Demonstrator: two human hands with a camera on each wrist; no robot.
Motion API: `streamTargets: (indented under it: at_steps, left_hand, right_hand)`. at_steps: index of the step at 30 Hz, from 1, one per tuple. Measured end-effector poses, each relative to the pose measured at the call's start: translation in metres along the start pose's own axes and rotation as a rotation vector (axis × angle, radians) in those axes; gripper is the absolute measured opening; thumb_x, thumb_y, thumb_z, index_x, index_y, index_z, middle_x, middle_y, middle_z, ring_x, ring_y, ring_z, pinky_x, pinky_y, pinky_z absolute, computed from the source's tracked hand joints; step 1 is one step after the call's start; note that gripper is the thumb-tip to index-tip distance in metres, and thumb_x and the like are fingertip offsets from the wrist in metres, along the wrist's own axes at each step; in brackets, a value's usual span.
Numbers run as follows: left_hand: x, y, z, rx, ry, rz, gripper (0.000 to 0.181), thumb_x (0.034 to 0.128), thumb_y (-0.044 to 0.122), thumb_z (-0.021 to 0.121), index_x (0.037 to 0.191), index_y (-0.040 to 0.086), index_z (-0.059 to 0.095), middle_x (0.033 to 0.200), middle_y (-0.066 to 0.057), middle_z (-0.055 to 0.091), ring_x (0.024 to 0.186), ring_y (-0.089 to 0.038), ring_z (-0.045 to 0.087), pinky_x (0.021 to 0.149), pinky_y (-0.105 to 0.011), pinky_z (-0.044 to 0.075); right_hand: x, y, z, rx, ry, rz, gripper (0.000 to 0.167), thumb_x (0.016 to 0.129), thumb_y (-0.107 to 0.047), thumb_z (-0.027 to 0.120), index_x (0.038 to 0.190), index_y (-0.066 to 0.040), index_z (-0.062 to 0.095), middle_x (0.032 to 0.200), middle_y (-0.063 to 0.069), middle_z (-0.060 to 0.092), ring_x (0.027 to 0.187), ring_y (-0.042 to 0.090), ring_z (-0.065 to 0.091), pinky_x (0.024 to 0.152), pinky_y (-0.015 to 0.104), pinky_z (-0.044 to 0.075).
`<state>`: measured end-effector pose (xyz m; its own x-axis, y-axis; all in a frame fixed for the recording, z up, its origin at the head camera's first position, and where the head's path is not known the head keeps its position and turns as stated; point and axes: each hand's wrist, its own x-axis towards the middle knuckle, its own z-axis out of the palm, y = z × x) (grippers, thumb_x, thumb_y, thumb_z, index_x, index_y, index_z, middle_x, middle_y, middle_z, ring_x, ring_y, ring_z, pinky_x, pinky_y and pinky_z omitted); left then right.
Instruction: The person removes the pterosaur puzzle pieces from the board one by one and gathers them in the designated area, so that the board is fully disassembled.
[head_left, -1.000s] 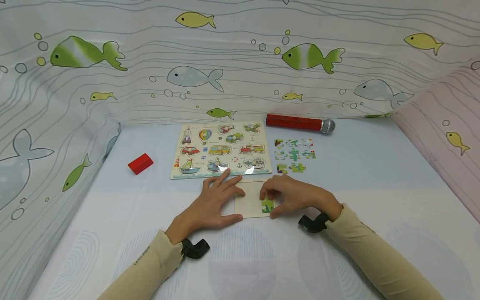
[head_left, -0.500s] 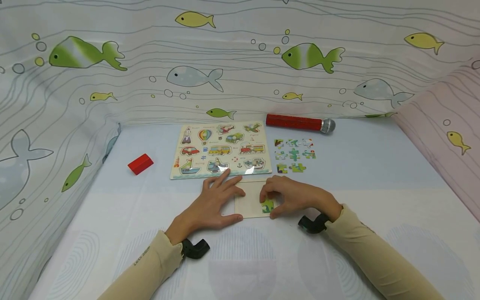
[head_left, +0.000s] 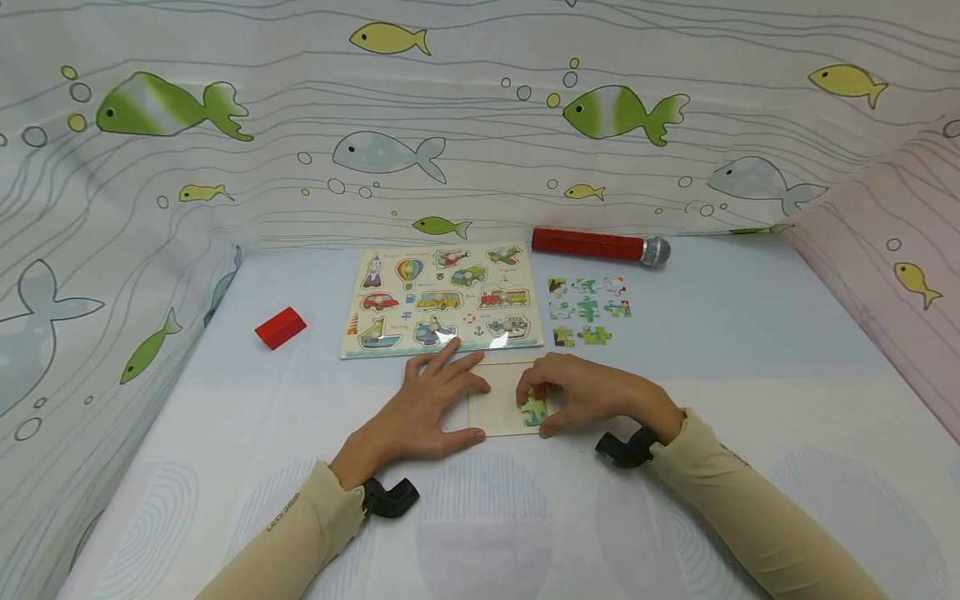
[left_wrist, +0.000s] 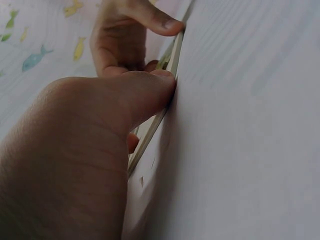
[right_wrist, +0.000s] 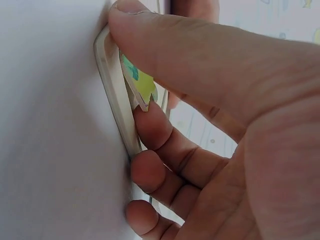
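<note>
A small pale wooden puzzle tray [head_left: 497,410] lies flat in front of the person. My left hand [head_left: 427,412] has its fingers spread, with thumb and fingertips resting on the tray's left side. At the tray's lower right corner, my right hand [head_left: 588,393] curls its fingers and pinches a green jigsaw piece [head_left: 535,412]. The right wrist view has that piece tilted against the tray's rim [right_wrist: 114,85], between thumb and fingers. From the left wrist, the tray appears edge-on and the piece is mostly hidden.
Behind the tray lies a vehicle peg puzzle board [head_left: 442,302]. Several loose jigsaw pieces [head_left: 588,310] sit to its right, below a red toy microphone [head_left: 588,243]. A red block [head_left: 281,327] is at the left. A fish-patterned curtain [head_left: 480,108] rises behind.
The right fingers have shifted slightly to the left and the green piece has moved a little with them. The left hand has stayed in place on the tray.
</note>
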<state>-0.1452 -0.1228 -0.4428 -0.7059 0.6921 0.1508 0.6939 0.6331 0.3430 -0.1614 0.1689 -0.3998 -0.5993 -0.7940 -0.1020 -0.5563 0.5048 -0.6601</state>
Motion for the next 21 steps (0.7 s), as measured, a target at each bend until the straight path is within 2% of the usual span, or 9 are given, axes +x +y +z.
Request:
streamTargets:
  at_steps: [12, 21]
  left_hand:
    - [-0.0002, 0.0011, -0.0012, -0.003, -0.005, -0.002, 0.052, 0.0882, 0.059, 0.064, 0.131, 0.029, 0.059, 0.166, -0.002, 0.036, 0.159, -0.036, 0.015, 0.115, -0.062, 0.021]
    - [-0.0006, 0.0013, -0.0015, -0.003, -0.003, 0.000, 0.052, 0.0885, 0.060, 0.064, 0.131, 0.029, 0.059, 0.166, -0.003, 0.036, 0.159, -0.036, 0.015, 0.114, -0.062, 0.021]
  right_hand:
    - [-0.0007, -0.0015, -0.0016, 0.063, -0.020, 0.026, 0.035, 0.079, -0.017, 0.088, 0.111, -0.019, 0.072, 0.094, -0.003, 0.061, 0.091, 0.015, 0.054, 0.084, 0.028, 0.048]
    - [-0.0011, 0.0007, -0.0017, 0.069, -0.009, -0.004, 0.036, 0.080, -0.017, 0.088, 0.112, -0.018, 0.073, 0.096, -0.002, 0.062, 0.091, 0.015, 0.055, 0.083, 0.028, 0.048]
